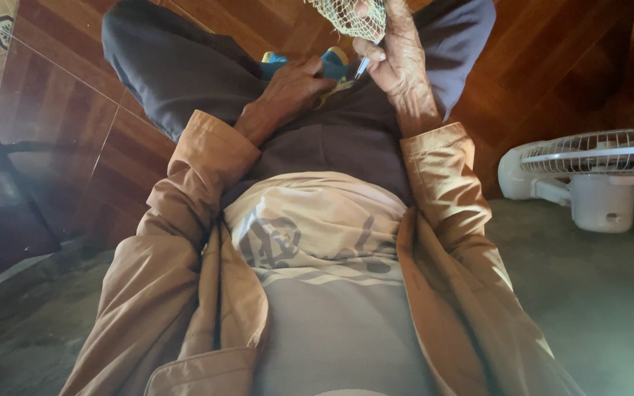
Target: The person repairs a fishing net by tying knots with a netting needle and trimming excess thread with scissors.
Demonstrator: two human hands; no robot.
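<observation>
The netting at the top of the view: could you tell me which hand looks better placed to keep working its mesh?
Probably the right hand: it already grips the netting and a thin tool. The left hand rests lower, on blue-and-yellow things in the lap.

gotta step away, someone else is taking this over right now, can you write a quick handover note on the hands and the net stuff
Left hand: resting in the lap on a blue and yellow object, fingers curled on it; what the object is cannot be told.
Right hand: raised, gripping a pale mesh net at the top of the view and pinching a thin pale tool between its fingers.
The net runs out of frame, so its extent is hidden.
Done and left: how much of the net has been worked cannot be judged from this view.
A white fan stands on the floor to the right.
</observation>
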